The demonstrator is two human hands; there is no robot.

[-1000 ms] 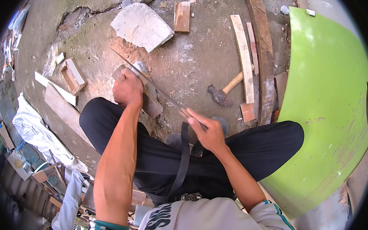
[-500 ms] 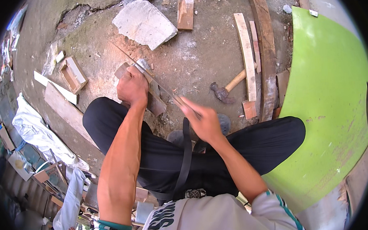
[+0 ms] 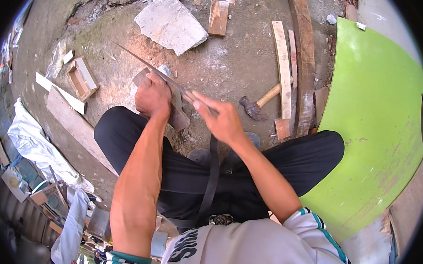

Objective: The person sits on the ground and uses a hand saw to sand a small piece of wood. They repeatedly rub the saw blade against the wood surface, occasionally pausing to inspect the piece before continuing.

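Note:
My left hand point(image 3: 153, 95) is closed around a short wooden board point(image 3: 177, 115) and holds it down near my left knee. In my right hand point(image 3: 220, 120) is the handle end of a handsaw. The saw's thin blade point(image 3: 135, 55) shows nearly edge-on, slanting up and left across the board, right beside my left fingers. A whitish stone point(image 3: 164, 71) sits by the board, partly hidden. Reddish sawdust lies on the ground around the blade's far end.
Ahead are a flat white stone slab point(image 3: 171, 26) and a wood block point(image 3: 219, 18). To the right lie a claw hammer point(image 3: 262, 100), a pale wood strip point(image 3: 281, 66), a long beam point(image 3: 304, 55) and a green panel point(image 3: 373, 123). A small wooden box point(image 3: 82, 79) and planks point(image 3: 74, 120) lie left.
My right hand has pushed the saw forward and to the left, so the blade's tip reaches farther out. My left hand keeps its hold on the board.

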